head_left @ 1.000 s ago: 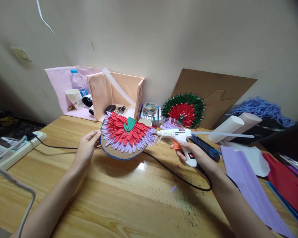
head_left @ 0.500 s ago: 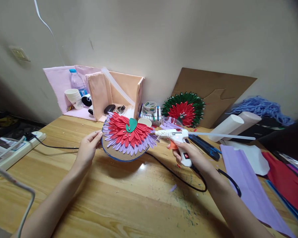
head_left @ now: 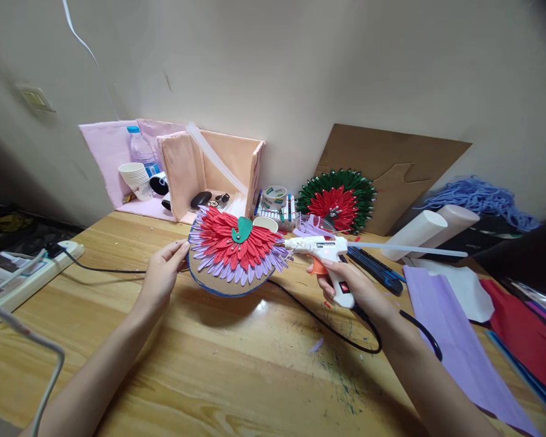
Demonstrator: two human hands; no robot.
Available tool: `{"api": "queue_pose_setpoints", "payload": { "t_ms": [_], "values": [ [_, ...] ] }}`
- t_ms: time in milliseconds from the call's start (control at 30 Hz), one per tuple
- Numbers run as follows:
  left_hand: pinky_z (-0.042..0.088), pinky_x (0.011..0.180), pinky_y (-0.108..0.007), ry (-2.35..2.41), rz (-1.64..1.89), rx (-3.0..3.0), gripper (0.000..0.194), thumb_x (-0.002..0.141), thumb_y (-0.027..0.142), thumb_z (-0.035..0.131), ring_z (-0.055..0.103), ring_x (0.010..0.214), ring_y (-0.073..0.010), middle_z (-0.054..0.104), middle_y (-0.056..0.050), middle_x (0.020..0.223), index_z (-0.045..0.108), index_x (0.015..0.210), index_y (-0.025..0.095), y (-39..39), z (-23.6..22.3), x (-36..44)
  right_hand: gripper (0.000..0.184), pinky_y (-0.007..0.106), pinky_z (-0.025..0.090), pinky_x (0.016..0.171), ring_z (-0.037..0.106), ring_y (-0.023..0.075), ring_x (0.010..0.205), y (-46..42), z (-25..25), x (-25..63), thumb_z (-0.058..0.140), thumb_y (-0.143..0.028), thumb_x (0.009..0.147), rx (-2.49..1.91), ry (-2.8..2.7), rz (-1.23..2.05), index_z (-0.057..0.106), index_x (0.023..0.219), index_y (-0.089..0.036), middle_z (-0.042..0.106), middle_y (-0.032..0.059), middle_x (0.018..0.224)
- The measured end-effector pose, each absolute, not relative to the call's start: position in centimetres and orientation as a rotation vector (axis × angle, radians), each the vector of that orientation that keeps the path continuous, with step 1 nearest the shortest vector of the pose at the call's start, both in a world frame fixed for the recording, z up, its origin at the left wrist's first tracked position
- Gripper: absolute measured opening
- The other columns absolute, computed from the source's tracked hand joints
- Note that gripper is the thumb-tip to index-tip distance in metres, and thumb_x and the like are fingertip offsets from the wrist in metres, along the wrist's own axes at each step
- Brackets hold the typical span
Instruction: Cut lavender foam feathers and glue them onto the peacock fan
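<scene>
The left hand (head_left: 161, 273) pinches the left edge of a round paper flower (head_left: 227, 258) between thumb and fingers; the right hand (head_left: 357, 288) wraps around the handle (head_left: 343, 292) of a white glue gun (head_left: 318, 246), fingers curled by its orange trigger (head_left: 319, 266). Between the hands, the flower is raised above the counter (head_left: 200, 364): purple petals (head_left: 230, 273) fringe red petals (head_left: 212, 240) and a green piece (head_left: 241, 230), with bare cardboard below. The nozzle (head_left: 288, 243) meets or nearly meets the right-hand petals. Beyond the right hand stands a green-and-red flower (head_left: 334, 203).
</scene>
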State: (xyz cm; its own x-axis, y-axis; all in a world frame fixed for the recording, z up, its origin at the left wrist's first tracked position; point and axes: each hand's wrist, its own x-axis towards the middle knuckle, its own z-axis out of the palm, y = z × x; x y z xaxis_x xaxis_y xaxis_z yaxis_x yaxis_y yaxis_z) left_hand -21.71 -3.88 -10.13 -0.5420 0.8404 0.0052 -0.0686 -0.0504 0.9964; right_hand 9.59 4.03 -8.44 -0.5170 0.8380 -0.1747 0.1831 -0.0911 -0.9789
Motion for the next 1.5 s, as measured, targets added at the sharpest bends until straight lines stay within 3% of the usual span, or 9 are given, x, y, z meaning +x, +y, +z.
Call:
{"api": "queue_pose_setpoints", "payload": {
  "t_ms": [533,1167,1333,1500],
  "values": [
    [0.049,0.066,-0.024,1.513,1.664,0.848,0.038,0.060,0.044,0.071,0.063,0.072,-0.0162,0.070,-0.004,0.084,0.069,0.086,0.017,-3.84,-10.21,-21.75,0.053,0.023,0.032,0.044,0.037,0.0082,0.041,4.18,-8.93,9.51,0.038,-0.057,0.080,-1.166,-1.800,1.620,0.049,0.048,-0.016,0.043,0.0000,0.045],
    [0.050,0.068,-0.027,1.503,1.648,0.875,0.038,0.062,0.043,0.070,0.063,0.075,-0.0182,0.071,-0.006,0.084,0.070,0.087,0.016,-3.90,-10.23,-21.26,0.051,0.024,0.026,0.042,0.035,0.0072,0.039,3.59,-9.12,8.96,0.042,-0.052,0.079,-1.140,-1.703,1.710,0.048,0.043,-0.016,0.043,-0.0002,0.044],
    [0.049,0.070,-0.025,1.489,1.644,0.864,0.034,0.062,0.041,0.071,0.063,0.074,-0.0162,0.071,-0.005,0.083,0.070,0.086,0.017,-3.89,-10.34,-21.19,0.048,0.023,0.025,0.041,0.035,0.0073,0.039,3.51,-9.23,8.85,0.042,-0.052,0.080,-1.151,-1.715,1.722,0.054,0.051,-0.015,0.043,-0.0013,0.043],
    [0.049,0.070,-0.025,1.485,1.639,0.868,0.032,0.063,0.040,0.071,0.062,0.073,-0.0156,0.071,-0.004,0.082,0.070,0.085,0.017,-3.95,-10.45,-21.15,0.054,0.022,0.026,0.042,0.036,0.0067,0.040,3.32,-9.02,8.65,0.039,-0.053,0.081,-1.165,-1.758,1.705,0.047,0.043,-0.016,0.044,0.0001,0.043]
  ]
}}
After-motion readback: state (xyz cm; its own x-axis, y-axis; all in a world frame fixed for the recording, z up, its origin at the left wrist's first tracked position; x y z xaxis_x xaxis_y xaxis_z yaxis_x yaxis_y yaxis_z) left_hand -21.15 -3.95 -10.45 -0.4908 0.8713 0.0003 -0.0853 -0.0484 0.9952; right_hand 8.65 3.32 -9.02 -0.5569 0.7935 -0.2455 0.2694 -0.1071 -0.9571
